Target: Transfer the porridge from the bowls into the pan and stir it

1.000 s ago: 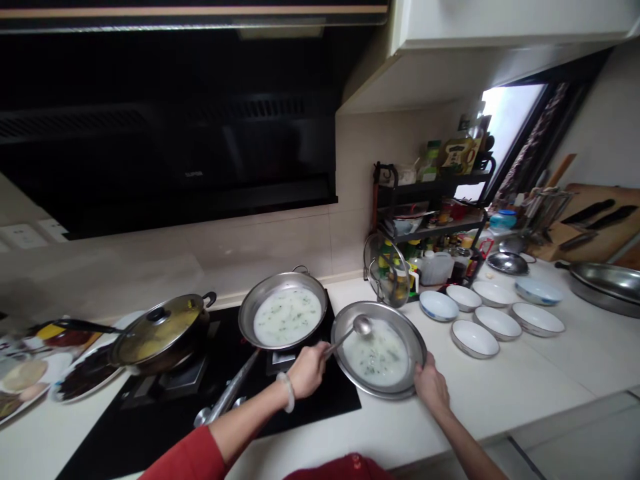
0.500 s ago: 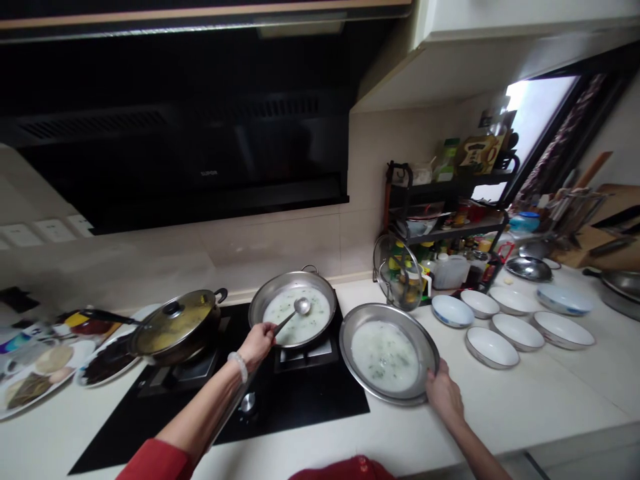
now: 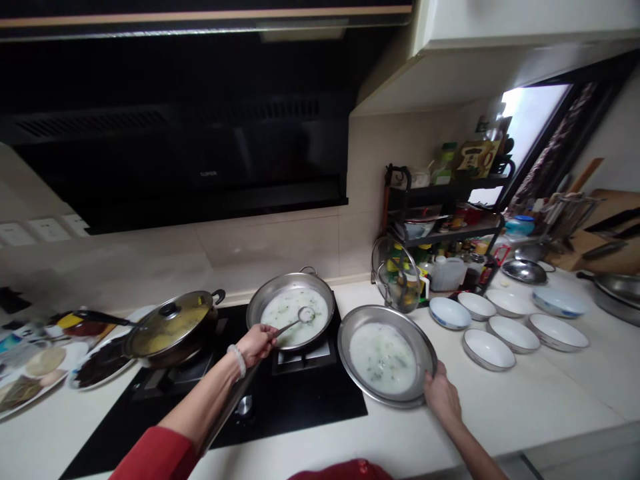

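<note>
The steel ladle point(image 3: 305, 315) lies with its head at the surface of the white, green-flecked soup point(image 3: 290, 303) in the steel pan point(image 3: 256, 308), right of centre on the black gas hob point(image 3: 320, 407). A shallow, slow dip looks best here: keep the ladle's head level, raise it straight, and let drips fall inside the rim, since bare hob shows between pan and counter. The pan's long handle point(image 3: 231, 405) runs toward the near left, close by the forearm, so a low elbow might nudge it.

The left hand point(image 3: 257, 343), palm down at the pan's near-left rim, has its fingers closed around the ladle's stem; the arm reaches from the near left, fairly straight. The right hand point(image 3: 443, 393) grips the near-right rim of the steel basin point(image 3: 423, 347), which holds similar soup just right of the pan; whether it is tilted is unclear. That steadying hold seems sensible. Farther right, white bowls point(image 3: 489, 349) stand on the counter point(image 3: 555, 413).
</note>
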Demonstrator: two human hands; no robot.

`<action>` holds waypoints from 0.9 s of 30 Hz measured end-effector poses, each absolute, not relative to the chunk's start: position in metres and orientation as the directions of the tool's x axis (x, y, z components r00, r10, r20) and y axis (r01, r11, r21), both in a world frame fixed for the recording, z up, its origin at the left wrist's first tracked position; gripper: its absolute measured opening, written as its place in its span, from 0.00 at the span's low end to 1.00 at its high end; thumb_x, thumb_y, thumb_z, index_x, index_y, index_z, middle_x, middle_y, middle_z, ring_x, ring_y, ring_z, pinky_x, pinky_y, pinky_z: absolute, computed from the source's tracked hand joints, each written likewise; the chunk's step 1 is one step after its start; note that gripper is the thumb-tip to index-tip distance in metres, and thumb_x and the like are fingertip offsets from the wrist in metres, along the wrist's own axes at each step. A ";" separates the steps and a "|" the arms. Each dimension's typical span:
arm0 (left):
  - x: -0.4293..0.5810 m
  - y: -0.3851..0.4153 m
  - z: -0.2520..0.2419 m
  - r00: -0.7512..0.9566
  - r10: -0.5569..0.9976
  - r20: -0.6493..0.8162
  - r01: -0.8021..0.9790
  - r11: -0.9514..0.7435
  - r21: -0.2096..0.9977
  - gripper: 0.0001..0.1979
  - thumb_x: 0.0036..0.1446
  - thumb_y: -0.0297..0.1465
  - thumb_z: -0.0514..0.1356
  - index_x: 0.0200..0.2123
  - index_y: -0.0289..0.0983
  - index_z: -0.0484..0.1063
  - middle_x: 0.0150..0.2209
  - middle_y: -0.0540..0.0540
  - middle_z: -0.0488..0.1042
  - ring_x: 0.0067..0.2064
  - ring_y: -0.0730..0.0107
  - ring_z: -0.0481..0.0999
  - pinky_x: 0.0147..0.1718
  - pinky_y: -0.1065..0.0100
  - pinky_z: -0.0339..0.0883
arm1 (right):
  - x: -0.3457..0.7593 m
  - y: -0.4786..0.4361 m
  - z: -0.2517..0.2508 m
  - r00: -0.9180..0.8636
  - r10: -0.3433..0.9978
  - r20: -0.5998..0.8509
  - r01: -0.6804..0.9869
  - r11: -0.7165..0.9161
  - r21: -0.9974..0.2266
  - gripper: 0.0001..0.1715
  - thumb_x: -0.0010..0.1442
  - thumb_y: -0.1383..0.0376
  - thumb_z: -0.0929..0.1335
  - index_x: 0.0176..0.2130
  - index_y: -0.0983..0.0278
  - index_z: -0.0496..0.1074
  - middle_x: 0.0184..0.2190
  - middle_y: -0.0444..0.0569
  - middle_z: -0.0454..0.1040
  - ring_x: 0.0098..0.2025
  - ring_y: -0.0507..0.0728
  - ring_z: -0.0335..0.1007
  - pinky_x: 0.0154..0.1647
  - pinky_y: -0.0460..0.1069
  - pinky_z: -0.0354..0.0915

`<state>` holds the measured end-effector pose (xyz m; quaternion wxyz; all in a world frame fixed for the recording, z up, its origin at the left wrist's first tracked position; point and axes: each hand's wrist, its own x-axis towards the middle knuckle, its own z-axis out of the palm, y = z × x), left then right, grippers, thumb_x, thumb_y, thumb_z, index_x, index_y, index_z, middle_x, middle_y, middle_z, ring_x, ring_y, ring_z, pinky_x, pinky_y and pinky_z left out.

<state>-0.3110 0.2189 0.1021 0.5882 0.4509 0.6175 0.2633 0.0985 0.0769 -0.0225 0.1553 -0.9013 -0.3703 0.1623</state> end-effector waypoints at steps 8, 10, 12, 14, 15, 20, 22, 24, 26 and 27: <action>-0.320 0.219 0.116 0.165 0.829 -0.534 0.131 0.519 0.845 0.09 0.49 0.25 0.62 0.31 0.35 0.62 0.15 0.56 0.64 0.13 0.87 0.50 0.13 0.78 0.35 | 0.102 0.078 -0.030 0.669 0.724 -0.170 0.628 -0.673 -0.392 0.31 0.63 0.60 0.50 0.61 0.73 0.51 0.36 0.64 0.77 0.40 0.67 0.75 0.40 0.55 0.66; -0.321 0.219 0.118 0.168 0.830 -0.532 0.133 0.515 0.846 0.08 0.50 0.24 0.61 0.31 0.34 0.62 0.15 0.56 0.64 0.12 0.87 0.49 0.13 0.78 0.34 | 0.101 0.078 -0.029 0.667 0.725 -0.174 0.630 -0.673 -0.388 0.31 0.63 0.61 0.50 0.61 0.73 0.51 0.37 0.64 0.76 0.41 0.67 0.75 0.40 0.55 0.66; -0.321 0.220 0.121 0.173 0.828 -0.533 0.140 0.515 0.846 0.07 0.50 0.23 0.59 0.31 0.34 0.62 0.15 0.56 0.64 0.12 0.87 0.49 0.13 0.79 0.34 | 0.101 0.078 -0.027 0.670 0.720 -0.178 0.628 -0.678 -0.382 0.31 0.64 0.61 0.50 0.61 0.73 0.51 0.37 0.65 0.76 0.41 0.67 0.75 0.40 0.55 0.66; -0.322 0.221 0.124 0.182 0.826 -0.534 0.147 0.514 0.845 0.06 0.50 0.22 0.58 0.31 0.34 0.63 0.16 0.56 0.64 0.13 0.87 0.49 0.13 0.79 0.34 | 0.100 0.077 -0.024 0.673 0.717 -0.181 0.625 -0.682 -0.379 0.31 0.64 0.60 0.50 0.61 0.73 0.51 0.37 0.65 0.76 0.41 0.67 0.75 0.40 0.55 0.66; -0.322 0.222 0.125 0.187 0.825 -0.533 0.149 0.512 0.846 0.06 0.50 0.22 0.58 0.31 0.34 0.63 0.16 0.56 0.64 0.13 0.87 0.49 0.13 0.78 0.34 | 0.099 0.077 -0.023 0.672 0.718 -0.182 0.626 -0.682 -0.378 0.31 0.64 0.60 0.50 0.61 0.73 0.51 0.37 0.65 0.76 0.41 0.67 0.75 0.40 0.55 0.66; -0.324 0.224 0.126 0.200 0.829 -0.523 0.168 0.497 0.851 0.08 0.49 0.25 0.61 0.32 0.34 0.63 0.17 0.56 0.65 0.13 0.87 0.49 0.13 0.78 0.35 | 0.099 0.077 -0.022 0.670 0.718 -0.187 0.622 -0.681 -0.387 0.31 0.64 0.60 0.50 0.61 0.73 0.51 0.37 0.65 0.77 0.41 0.66 0.75 0.40 0.55 0.66; -0.324 0.224 0.124 0.194 0.828 -0.526 0.199 0.492 0.847 0.09 0.48 0.27 0.62 0.32 0.34 0.63 0.17 0.56 0.65 0.13 0.87 0.49 0.13 0.78 0.35 | 0.099 0.077 -0.023 0.671 0.718 -0.186 0.618 -0.680 -0.395 0.32 0.64 0.60 0.50 0.62 0.73 0.50 0.38 0.65 0.76 0.41 0.66 0.75 0.40 0.55 0.66; -0.322 0.224 0.120 0.166 0.835 -0.525 0.248 0.479 0.842 0.10 0.49 0.29 0.63 0.31 0.35 0.63 0.16 0.56 0.64 0.13 0.87 0.50 0.14 0.77 0.36 | 0.099 0.077 -0.024 0.674 0.716 -0.182 0.617 -0.682 -0.393 0.32 0.64 0.59 0.50 0.62 0.73 0.50 0.38 0.65 0.76 0.41 0.66 0.75 0.40 0.56 0.66; -0.319 0.223 0.116 0.128 0.846 -0.518 0.306 0.464 0.832 0.10 0.50 0.31 0.63 0.31 0.35 0.62 0.16 0.57 0.63 0.13 0.86 0.51 0.14 0.76 0.36 | 0.099 0.077 -0.025 0.678 0.712 -0.180 0.617 -0.685 -0.388 0.32 0.64 0.59 0.50 0.62 0.73 0.50 0.38 0.65 0.76 0.41 0.66 0.75 0.41 0.56 0.66; -0.318 0.222 0.114 0.109 0.851 -0.514 0.334 0.456 0.825 0.11 0.50 0.32 0.63 0.31 0.35 0.62 0.15 0.57 0.63 0.13 0.85 0.51 0.14 0.76 0.37 | 0.099 0.077 -0.024 0.678 0.712 -0.181 0.617 -0.686 -0.386 0.32 0.63 0.60 0.50 0.62 0.73 0.51 0.38 0.66 0.76 0.41 0.66 0.75 0.41 0.56 0.66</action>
